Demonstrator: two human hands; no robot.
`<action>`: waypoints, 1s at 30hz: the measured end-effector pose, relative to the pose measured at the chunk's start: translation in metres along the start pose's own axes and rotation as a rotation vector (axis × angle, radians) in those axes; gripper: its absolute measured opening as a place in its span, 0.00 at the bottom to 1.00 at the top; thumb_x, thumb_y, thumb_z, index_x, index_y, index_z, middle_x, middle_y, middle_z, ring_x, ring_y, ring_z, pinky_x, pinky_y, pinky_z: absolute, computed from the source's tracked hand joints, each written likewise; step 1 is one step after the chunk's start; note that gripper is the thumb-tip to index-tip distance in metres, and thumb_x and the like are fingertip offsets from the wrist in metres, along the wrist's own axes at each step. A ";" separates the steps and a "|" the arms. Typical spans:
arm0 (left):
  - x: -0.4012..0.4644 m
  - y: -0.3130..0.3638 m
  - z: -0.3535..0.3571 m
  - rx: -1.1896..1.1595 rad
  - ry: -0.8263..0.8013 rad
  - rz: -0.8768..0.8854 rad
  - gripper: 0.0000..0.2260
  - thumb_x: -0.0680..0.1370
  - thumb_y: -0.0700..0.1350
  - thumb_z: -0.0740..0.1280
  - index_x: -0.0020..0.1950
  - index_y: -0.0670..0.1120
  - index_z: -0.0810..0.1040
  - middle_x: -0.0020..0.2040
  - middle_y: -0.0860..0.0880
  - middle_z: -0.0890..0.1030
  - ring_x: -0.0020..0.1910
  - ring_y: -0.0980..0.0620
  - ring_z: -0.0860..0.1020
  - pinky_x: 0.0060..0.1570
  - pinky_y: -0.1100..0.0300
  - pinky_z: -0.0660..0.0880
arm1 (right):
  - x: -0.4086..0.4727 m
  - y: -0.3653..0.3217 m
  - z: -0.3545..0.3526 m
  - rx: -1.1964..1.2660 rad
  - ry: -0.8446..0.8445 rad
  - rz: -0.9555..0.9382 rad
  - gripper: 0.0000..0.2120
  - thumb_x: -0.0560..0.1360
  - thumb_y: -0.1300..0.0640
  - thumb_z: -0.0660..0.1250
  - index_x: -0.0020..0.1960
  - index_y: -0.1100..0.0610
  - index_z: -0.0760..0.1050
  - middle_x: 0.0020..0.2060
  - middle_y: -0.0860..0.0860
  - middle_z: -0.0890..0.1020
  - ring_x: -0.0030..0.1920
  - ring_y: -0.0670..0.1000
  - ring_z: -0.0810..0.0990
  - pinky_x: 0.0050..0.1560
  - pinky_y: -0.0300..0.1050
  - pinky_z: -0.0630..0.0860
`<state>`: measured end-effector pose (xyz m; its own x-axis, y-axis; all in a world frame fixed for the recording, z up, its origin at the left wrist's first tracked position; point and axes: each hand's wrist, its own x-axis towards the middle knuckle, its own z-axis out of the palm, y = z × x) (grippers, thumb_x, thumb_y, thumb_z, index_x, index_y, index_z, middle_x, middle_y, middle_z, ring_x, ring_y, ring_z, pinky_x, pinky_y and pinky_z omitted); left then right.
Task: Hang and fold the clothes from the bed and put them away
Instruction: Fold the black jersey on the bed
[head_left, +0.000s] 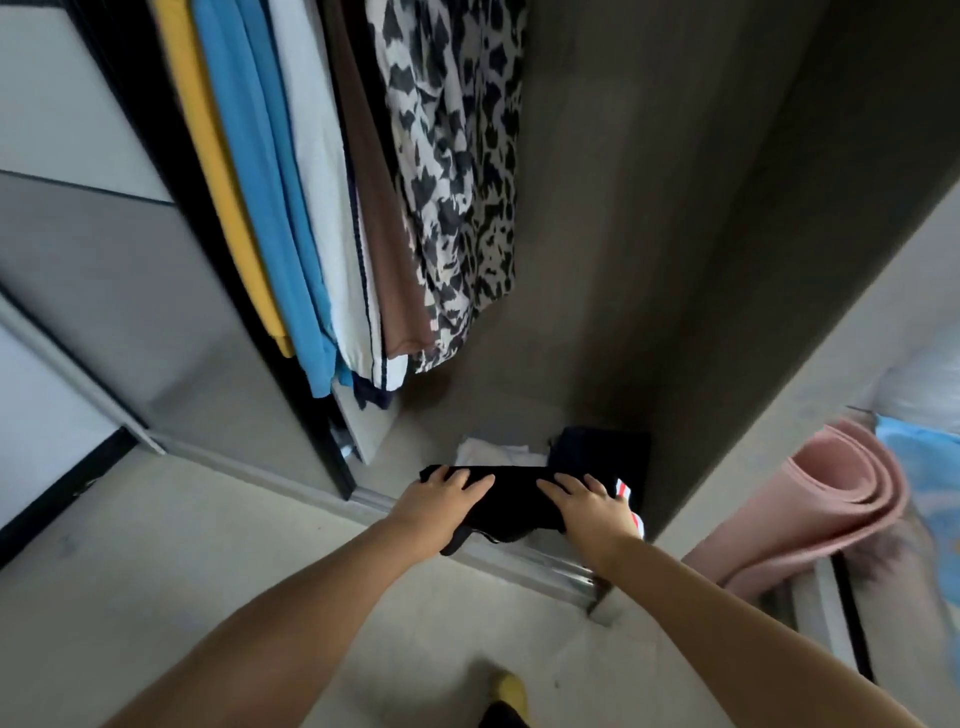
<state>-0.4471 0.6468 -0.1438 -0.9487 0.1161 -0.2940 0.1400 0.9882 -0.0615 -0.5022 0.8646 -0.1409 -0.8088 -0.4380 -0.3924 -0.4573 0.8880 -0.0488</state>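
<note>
In the upper left of the frame hang the garments already put away: a yellow top (223, 176), a blue one (265, 197), a white one (317, 182), a brown one (374, 218) and a black-and-white patterned dress (457, 171).

Low in the middle of the frame we have both hands on the folded black garment (514, 501), which sits at the front of the wardrobe floor (431, 415), partly over the sliding-door track (524, 558). Our left hand (441, 499) lies flat on its left end, fingers spread and curled over the far edge; whether the thumb grips below we cannot tell. Our right hand (589, 506) presses its right end the same way, fingers wide, above a white, red-striped piece (626, 493).

Behind it lie a white folded item (493, 452) and a dark navy one (597, 441).

We judge this is the setting-down step. To do it well, we should slide the bundle further in, clear of the track, keep both palms flat so the fold holds, and tuck in the loose corner hanging at the lower left.

At the right of the frame a pink rolled mat (821, 499) stands outside the wardrobe, well apart.
</note>
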 end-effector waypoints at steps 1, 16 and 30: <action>0.020 -0.009 0.000 0.004 -0.006 0.010 0.36 0.76 0.39 0.63 0.78 0.54 0.49 0.72 0.45 0.63 0.69 0.40 0.64 0.57 0.46 0.72 | 0.020 0.003 -0.001 0.007 -0.010 0.008 0.34 0.80 0.60 0.59 0.78 0.42 0.46 0.77 0.46 0.52 0.77 0.58 0.51 0.72 0.65 0.52; 0.277 -0.093 0.211 -0.071 -0.200 0.105 0.35 0.77 0.39 0.62 0.78 0.56 0.49 0.74 0.47 0.61 0.69 0.41 0.65 0.56 0.48 0.73 | 0.293 0.030 0.157 0.068 -0.159 0.064 0.32 0.79 0.62 0.56 0.78 0.43 0.49 0.78 0.46 0.51 0.77 0.57 0.51 0.73 0.66 0.51; 0.480 -0.119 0.437 0.100 0.205 0.124 0.42 0.73 0.38 0.68 0.78 0.57 0.46 0.79 0.48 0.50 0.77 0.42 0.52 0.72 0.42 0.58 | 0.502 0.065 0.353 -0.092 0.081 0.180 0.35 0.81 0.57 0.55 0.78 0.46 0.36 0.78 0.55 0.40 0.76 0.65 0.40 0.69 0.73 0.44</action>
<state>-0.7952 0.5410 -0.6946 -0.9589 0.2632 -0.1059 0.2760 0.9518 -0.1340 -0.8077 0.7514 -0.6651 -0.9059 -0.2862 -0.3123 -0.3311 0.9382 0.1007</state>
